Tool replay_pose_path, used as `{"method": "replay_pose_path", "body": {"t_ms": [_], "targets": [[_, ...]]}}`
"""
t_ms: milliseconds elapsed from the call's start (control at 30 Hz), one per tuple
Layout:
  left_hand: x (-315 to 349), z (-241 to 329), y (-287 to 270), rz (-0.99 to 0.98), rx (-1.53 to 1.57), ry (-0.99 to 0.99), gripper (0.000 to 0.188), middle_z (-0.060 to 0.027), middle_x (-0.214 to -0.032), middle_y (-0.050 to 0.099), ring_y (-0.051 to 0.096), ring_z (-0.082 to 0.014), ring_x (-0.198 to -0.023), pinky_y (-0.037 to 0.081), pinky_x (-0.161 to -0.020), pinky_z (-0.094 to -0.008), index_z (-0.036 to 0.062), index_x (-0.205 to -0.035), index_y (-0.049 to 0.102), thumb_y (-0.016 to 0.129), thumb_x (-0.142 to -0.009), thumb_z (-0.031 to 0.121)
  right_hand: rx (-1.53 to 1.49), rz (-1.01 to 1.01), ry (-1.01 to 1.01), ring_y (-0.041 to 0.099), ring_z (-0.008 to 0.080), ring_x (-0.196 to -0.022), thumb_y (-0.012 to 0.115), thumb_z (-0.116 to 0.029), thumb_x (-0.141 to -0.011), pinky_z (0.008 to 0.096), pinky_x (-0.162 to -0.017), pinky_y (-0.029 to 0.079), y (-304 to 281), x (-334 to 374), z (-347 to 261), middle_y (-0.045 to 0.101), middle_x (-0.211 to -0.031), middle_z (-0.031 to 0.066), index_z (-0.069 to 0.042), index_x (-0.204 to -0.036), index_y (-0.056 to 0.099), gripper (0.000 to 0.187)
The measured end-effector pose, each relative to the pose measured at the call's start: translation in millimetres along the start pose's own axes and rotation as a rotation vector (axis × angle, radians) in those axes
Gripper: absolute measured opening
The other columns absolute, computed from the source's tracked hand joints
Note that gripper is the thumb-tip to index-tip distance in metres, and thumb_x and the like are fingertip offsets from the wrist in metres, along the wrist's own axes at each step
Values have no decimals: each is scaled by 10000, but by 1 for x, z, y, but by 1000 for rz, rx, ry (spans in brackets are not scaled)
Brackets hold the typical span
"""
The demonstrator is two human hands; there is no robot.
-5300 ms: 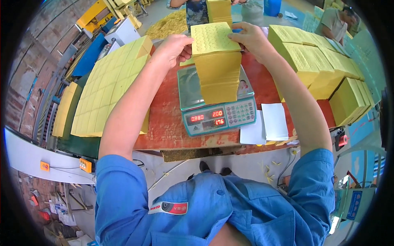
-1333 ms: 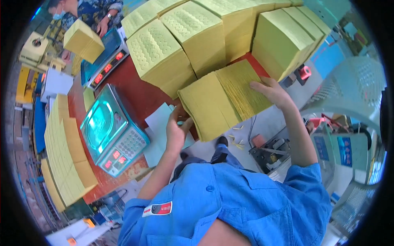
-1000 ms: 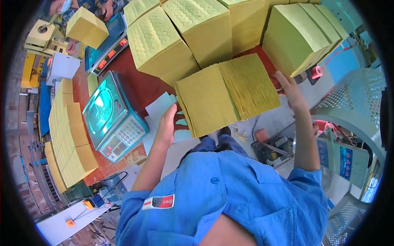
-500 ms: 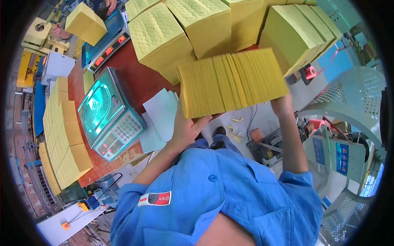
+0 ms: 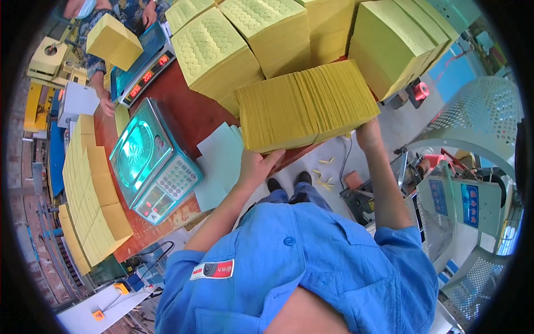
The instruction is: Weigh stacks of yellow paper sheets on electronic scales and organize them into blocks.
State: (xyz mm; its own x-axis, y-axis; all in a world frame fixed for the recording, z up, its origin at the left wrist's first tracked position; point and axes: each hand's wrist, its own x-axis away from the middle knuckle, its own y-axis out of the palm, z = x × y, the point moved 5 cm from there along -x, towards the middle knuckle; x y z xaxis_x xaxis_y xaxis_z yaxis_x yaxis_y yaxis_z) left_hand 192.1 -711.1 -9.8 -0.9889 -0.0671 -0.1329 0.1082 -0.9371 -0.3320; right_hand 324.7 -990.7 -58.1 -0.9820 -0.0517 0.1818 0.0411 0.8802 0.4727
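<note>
Between my two hands is a thick stack of yellow paper sheets (image 5: 303, 106), turned so that its many sheet edges face up. My left hand (image 5: 257, 167) grips its lower left corner, thumb along the near side and fingers hidden beneath. At the right end my right hand (image 5: 369, 133) is closed on the stack's lower corner. The stack is at the red table's near edge, just in front of taller yellow paper stacks (image 5: 219, 55). Left of my left hand lie pale blue-white sheets (image 5: 220, 161).
A digital scale (image 5: 153, 161) stands on the red table (image 5: 192, 106). Yellow bundles (image 5: 97, 189) line the left edge. Across the table, a person's hand (image 5: 105, 103) is near a second scale (image 5: 146, 72) bearing a yellow block (image 5: 115, 42). Perforated metal guards (image 5: 473, 119) stand at right.
The paper stack has shifted slightly left and tilted back toward the table, with both hands still on it. The other person's hand has moved down beside the far scale.
</note>
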Motion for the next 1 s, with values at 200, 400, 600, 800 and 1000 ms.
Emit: {"method": "replay_pose_path", "body": {"t_ms": [200,400,600,800,1000], "targets": [[-1,66,-20,75,-212,123,398,-210,-1166,616,649,-344,-928,519,-793,-384,-32,-1110,645,685,-864,279,-34,47,172,558,210,-1175,504,-265,-972,345,-965,457,24,7,-18,588,-1289,118,-14,-1282,547,401],[-13,166,-44,-128,-197,112,493,-174,-1119,559,588,-340,-1043,507,-849,-409,-35,-1193,626,699,-837,300,-7,45,487,665,235,-1015,489,-349,-990,418,-881,540,11,-5,-37,664,-1167,130,-4,-1192,604,416],[-65,164,-19,-181,-738,705,333,-224,-1431,437,392,-442,-1331,338,-1087,-479,-6,-912,622,738,-795,283,-31,-5,480,659,220,-1015,498,-376,-987,406,-865,546,-12,-47,-8,647,-1184,124,-20,-1237,560,440],[-101,144,10,-239,-466,793,459,-279,-1481,349,291,-484,-1387,296,-1109,-521,-7,-813,477,700,-834,394,-8,60,359,623,260,-1082,467,-378,-997,436,-901,511,-34,-46,-44,603,-1252,117,-29,-1347,446,495],[-142,166,46,-208,-403,886,555,-287,-1467,358,326,-482,-1364,273,-1116,-529,-9,-1053,516,544,-921,529,-301,75,284,552,243,-1195,420,-403,-1016,402,-986,445,-37,-29,-37,549,-1344,118,-78,-1402,426,504]]}}
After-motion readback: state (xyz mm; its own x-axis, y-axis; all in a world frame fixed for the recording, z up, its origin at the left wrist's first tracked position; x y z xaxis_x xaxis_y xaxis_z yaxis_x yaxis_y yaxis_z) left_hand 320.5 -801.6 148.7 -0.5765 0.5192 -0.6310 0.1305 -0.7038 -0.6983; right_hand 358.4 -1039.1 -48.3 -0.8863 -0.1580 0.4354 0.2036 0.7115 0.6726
